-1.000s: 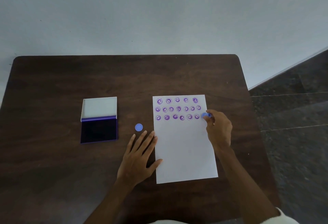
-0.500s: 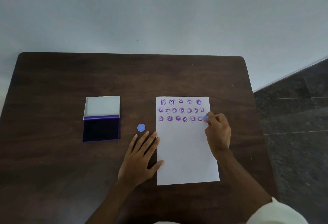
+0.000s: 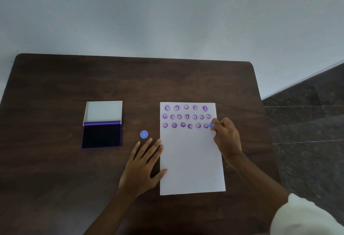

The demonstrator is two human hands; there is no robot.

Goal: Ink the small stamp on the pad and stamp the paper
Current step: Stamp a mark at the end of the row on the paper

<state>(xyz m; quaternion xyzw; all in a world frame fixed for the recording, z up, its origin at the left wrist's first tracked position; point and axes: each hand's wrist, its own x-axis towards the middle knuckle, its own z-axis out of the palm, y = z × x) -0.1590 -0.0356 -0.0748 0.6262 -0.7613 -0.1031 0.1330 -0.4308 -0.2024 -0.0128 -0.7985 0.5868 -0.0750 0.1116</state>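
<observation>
At the right end of the third row of purple prints: small stamp (image 3: pixel 211 125), blue, pinched at the fingertips of the right hand (image 3: pixel 226 135) and set against the paper (image 3: pixel 191 160) just inside its right edge. The stamp shows only at the hand's far-left tip; the palm and wrist trail off toward the near right, clear of the sheet's printed rows. Judged purpose of the hold: a fingertip pinch keeps the face flat and lets the mark land in line with its neighbours.

Paper: white sheet, upright to the viewer, three rows of smiley prints across the top, lower part blank.

Left hand (image 3: pixel 143 166): flat on the table (image 3: pixel 55 179), fingers spread and gripping nothing, thumb lying over the sheet's left edge. Likely there to stop the sheet sliding under the press.

Blue cap (image 3: pixel 144 134): round disc, lying just beyond the left fingertips, between paper and pad.

Ink pad (image 3: pixel 102 134): open, lid folded back, dark surface exposed, well apart from the stamp, left of the sheet. Probably kept open for re-inking.
</observation>
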